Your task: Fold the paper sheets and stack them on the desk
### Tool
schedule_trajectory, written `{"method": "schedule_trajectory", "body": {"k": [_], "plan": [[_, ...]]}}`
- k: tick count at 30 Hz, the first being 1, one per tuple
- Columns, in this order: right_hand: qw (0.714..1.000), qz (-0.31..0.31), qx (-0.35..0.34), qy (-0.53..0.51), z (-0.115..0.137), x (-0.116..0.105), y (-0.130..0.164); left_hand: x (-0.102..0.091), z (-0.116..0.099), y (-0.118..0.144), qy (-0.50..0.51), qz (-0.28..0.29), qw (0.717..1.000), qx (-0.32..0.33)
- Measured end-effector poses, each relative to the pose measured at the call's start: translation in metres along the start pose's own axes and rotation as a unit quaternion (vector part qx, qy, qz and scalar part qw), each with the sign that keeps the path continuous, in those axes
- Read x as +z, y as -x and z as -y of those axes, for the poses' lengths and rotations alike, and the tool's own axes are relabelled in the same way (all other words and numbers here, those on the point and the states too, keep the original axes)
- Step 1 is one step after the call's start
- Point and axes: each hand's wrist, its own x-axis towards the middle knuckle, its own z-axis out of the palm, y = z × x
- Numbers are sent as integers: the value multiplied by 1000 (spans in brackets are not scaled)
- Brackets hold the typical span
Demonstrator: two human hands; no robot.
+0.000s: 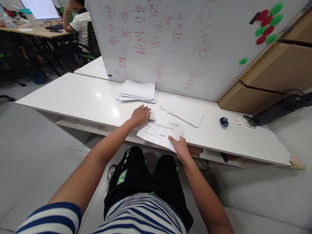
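A printed sheet of white paper (157,130) with small holes along its left edge lies partly over the front edge of the white table (85,99). My right hand (179,146) is closed on the sheet's near right corner, thumb on top. Resting at the sheet's far left corner, my left hand (140,115) has its fingers stretched out over the tabletop. Beside its thumb is a small pale object (152,119), too small to make out. Behind my left hand sits a stack of papers (138,89). Several loose sheets (185,115) lie farther right.
A whiteboard (177,43) with red writing and magnets stands along the table's back. At the right are a dark blue object (224,122), a leaning black bottle-like item (282,106) and cardboard boxes (295,66). A person (80,26) sits by a monitor (35,2), back left.
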Motion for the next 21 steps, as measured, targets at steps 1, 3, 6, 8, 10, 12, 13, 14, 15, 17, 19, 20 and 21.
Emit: {"method": "schedule_trajectory", "body": {"k": [1, 3, 6, 8, 10, 12, 13, 14, 15, 17, 19, 20, 21], "plan": [[1000, -4, 3, 6, -1, -4, 2, 0, 0, 0, 3, 3, 1000, 0], [1000, -14, 6, 10, -3, -13, 6, -1, 0, -1, 8, 10, 1000, -3], [999, -29, 5, 12, -10, -31, 12, -3, -1, -1, 9, 13, 1000, -5], [999, -42, 4, 22, -13, -42, 14, -3, -2, -1, 7, 13, 1000, -6], [998, -54, 11, 27, -16, -51, 17, -3, -2, -2, 7, 15, 1000, -10], [998, -61, 19, 26, -16, -56, 18, -2, -1, -2, 13, 16, 1000, -13], [998, -62, 22, 23, -16, -58, 19, -1, -1, -2, 16, 16, 1000, -15], [998, -63, 23, 20, -16, -59, 19, -1, -1, -2, 19, 15, 1000, -16], [997, -64, 25, 18, -15, -59, 20, -1, -1, -1, 22, 15, 1000, -15], [997, -69, 32, 16, -15, -59, 20, -2, -1, -1, 26, 12, 999, -14], [997, -70, 38, 15, -16, -58, 20, -3, -1, 0, 26, 11, 999, -15], [997, -68, 38, 14, -16, -58, 20, -3, -2, 0, 25, 11, 1000, -15], [997, -66, 36, 12, -17, -57, 20, -4, -2, 1, 24, 10, 1000, -14]]}}
